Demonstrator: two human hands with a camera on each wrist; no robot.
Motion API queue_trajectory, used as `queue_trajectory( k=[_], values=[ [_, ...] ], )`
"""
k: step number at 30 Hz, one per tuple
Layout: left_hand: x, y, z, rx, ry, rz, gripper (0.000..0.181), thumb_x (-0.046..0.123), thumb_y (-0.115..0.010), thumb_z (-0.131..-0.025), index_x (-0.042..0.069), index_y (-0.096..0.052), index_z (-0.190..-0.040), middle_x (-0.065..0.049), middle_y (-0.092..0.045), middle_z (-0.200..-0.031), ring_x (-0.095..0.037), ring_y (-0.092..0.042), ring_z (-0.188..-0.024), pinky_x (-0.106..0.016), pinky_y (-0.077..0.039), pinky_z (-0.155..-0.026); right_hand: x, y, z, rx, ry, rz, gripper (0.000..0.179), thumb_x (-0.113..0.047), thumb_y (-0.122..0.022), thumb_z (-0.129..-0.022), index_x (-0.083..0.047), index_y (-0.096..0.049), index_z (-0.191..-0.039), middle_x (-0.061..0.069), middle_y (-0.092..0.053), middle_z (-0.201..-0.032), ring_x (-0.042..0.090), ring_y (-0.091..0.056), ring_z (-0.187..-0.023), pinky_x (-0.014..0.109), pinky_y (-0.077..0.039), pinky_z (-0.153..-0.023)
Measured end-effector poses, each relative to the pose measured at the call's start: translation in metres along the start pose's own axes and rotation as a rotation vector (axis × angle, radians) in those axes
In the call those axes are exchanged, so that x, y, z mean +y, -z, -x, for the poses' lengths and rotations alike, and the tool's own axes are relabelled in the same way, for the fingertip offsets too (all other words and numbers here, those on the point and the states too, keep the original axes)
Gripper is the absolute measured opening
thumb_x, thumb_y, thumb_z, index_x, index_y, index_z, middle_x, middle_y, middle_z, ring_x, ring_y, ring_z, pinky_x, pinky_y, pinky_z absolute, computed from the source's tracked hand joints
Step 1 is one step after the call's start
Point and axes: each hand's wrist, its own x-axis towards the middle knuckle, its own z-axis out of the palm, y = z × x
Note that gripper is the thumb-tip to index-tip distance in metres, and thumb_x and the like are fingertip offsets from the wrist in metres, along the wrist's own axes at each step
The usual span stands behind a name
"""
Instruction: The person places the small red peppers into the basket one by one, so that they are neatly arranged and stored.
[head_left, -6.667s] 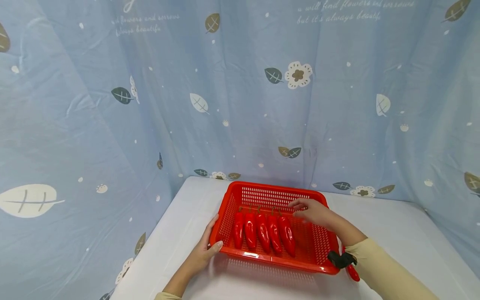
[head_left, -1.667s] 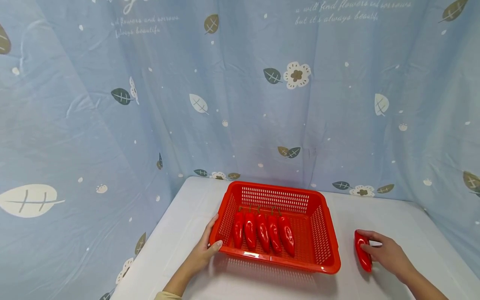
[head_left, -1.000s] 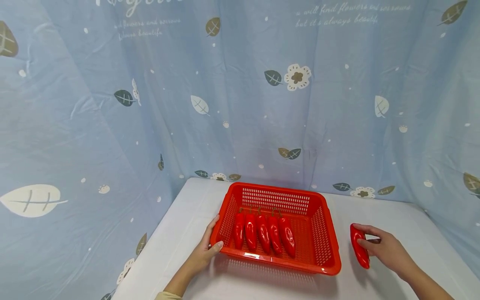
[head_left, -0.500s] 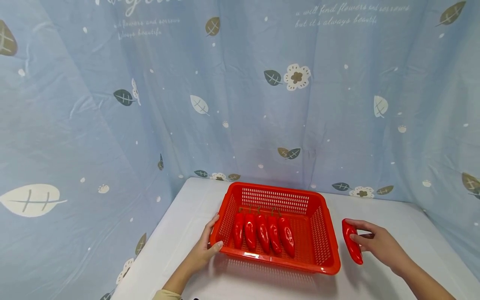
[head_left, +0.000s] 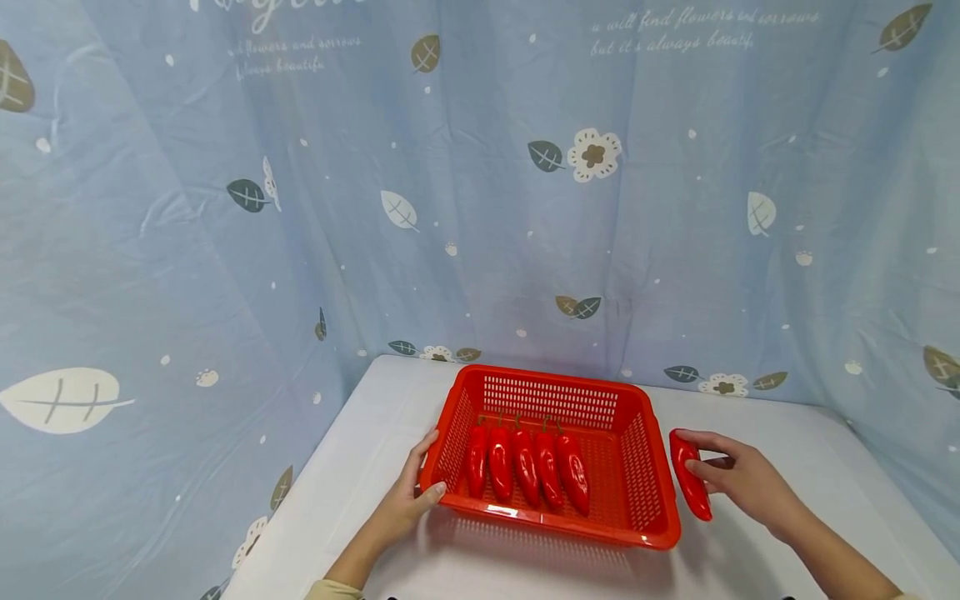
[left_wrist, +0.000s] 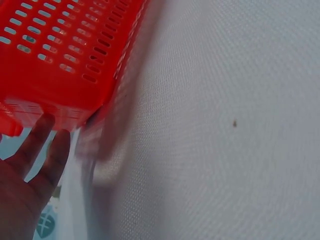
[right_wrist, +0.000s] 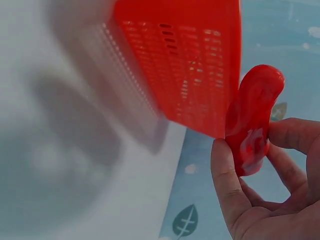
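Note:
My right hand [head_left: 742, 477] pinches a glossy red chili pepper [head_left: 687, 475] between thumb and fingers, just outside the right end of a red plastic basket [head_left: 577, 527]. In the right wrist view the chili pepper [right_wrist: 254, 117] hangs above the table, close beside the basket wall [right_wrist: 180, 55]. At the basket's front left corner, my left hand [head_left: 401, 508] holds on, thumb at the rim and fingers along the outer side. Several red chili peppers [head_left: 526, 467] with green stems lie side by side in the basket's left and middle part.
The basket stands on a white-covered table [head_left: 375, 442]. Behind and to the left hangs a blue curtain [head_left: 480, 208] printed with leaves and flowers. Inside the basket, bare floor [head_left: 611, 479] shows to the right of the peppers.
Earlier my right hand was over the basket, then it gripped the chili pepper on the table at right. It has lifted it leftward to the basket's edge. My left hand stays put.

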Motion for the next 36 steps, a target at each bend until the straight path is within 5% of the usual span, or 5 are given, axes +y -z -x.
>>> queue_trajectory(
  k=[16,36],
  values=[
    [-0.002,0.0,0.0,0.002,0.011,0.008,0.075,0.008,-0.058,-0.098,0.014,-0.019,-0.161,-0.02,-0.005,-0.169,-0.045,-0.047,-0.13,-0.028,-0.051,-0.091,-0.024,-0.014,-0.001,-0.028,0.063,-0.068,0.064,-0.026,-0.072,-0.095,-0.002,-0.049,-0.149,0.027,-0.058,-0.135,0.024,-0.068,-0.099,0.038,-0.061,-0.075],
    [0.0,-0.001,0.0,0.017,0.042,0.003,0.076,0.011,-0.059,-0.097,0.017,-0.02,-0.162,-0.019,-0.01,-0.168,-0.042,-0.048,-0.13,-0.029,-0.051,-0.092,-0.053,-0.035,-0.025,-0.024,0.15,-0.019,0.055,-0.019,-0.073,-0.093,-0.004,-0.056,-0.144,0.028,-0.06,-0.131,0.026,-0.068,-0.097,0.038,-0.061,-0.071]
  ],
)
